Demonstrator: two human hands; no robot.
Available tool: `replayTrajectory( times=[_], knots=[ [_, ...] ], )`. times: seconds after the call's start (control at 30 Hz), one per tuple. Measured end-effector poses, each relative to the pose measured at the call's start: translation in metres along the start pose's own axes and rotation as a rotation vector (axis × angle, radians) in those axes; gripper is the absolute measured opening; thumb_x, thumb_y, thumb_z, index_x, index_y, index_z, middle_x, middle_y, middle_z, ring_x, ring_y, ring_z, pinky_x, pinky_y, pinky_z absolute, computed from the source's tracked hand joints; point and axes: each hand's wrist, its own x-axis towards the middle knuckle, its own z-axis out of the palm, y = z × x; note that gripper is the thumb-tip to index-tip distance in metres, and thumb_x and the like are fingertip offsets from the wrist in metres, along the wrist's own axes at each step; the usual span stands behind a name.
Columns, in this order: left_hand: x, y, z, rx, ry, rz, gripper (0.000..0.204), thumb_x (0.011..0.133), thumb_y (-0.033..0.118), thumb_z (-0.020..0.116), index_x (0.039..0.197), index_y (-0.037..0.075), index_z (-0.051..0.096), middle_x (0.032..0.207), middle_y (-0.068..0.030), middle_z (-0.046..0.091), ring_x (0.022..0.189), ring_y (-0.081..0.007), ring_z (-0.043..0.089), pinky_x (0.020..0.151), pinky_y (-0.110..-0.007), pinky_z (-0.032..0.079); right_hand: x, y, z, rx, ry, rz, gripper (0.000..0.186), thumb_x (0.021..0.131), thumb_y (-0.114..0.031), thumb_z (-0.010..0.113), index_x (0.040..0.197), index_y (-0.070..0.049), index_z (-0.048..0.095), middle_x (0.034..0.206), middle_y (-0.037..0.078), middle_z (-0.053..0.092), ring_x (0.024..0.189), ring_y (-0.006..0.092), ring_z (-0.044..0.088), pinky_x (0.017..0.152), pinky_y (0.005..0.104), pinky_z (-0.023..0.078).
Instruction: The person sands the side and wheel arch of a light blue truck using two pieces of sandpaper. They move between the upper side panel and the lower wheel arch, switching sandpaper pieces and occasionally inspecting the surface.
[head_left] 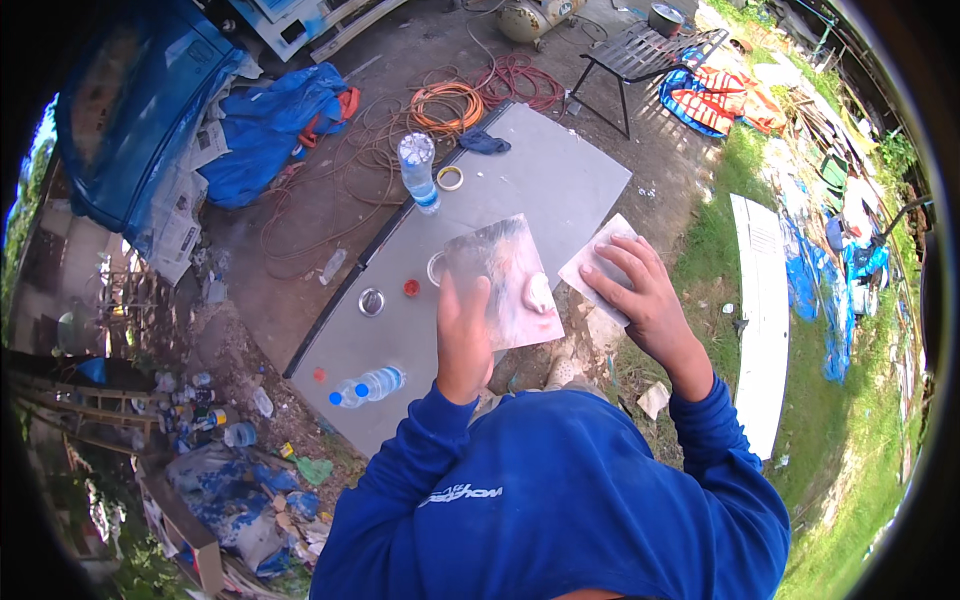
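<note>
My left hand [463, 340] is closed on a flat, smeared board [508, 305], its thumb and fingers at the board's left side. A pale lump of putty [538, 293] sits near that board's right edge. To the right, my right hand [650, 305] grips a thin, pale square spreader [588, 262], its fingers lying across the top face. The spreader is held apart from the board, a small gap between them. Both are above the near edge of a large grey panel [560, 165]. A round rim [435, 266] shows partly behind the board.
On the panel are an upright clear bottle [418, 178], a tape roll [450, 178], a dark cloth [484, 142], a round tin [371, 302], a red cap [411, 288] and a lying bottle [380, 383]. Hoses [445, 107] coil beyond; a white panel [758, 340] lies on grass at right.
</note>
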Motion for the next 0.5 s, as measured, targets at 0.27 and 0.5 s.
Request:
replayTrajectory(
  times=[0.27,0.5],
  knots=[
    [0.000,0.006,-0.003,0.399,-0.034,0.162,0.033,0.107,0.012,0.048,0.136,-0.004,0.047,0.121,-0.0114,0.061,0.107,-0.0142,0.058,0.096,-0.031,0.049,0.020,-0.023,-0.017,0.082,-0.008,-0.108,0.047,0.082,-0.017,0.069,0.128,-0.026,0.069,0.127,0.001,0.065,0.123,0.0258,0.059,0.114,0.0580,0.037],
    [-0.001,0.007,-0.003,0.697,-0.256,0.211,0.056,0.104,0.014,0.050,0.157,0.002,0.034,0.124,-0.0311,0.065,0.110,-0.0330,0.069,0.094,-0.038,0.050,0.033,-0.020,-0.021,0.051,-0.081,-0.099,0.044,0.077,-0.010,0.071,0.120,-0.019,0.072,0.120,0.002,0.068,0.120,0.0259,0.062,0.114,0.0572,0.036]
  ],
)
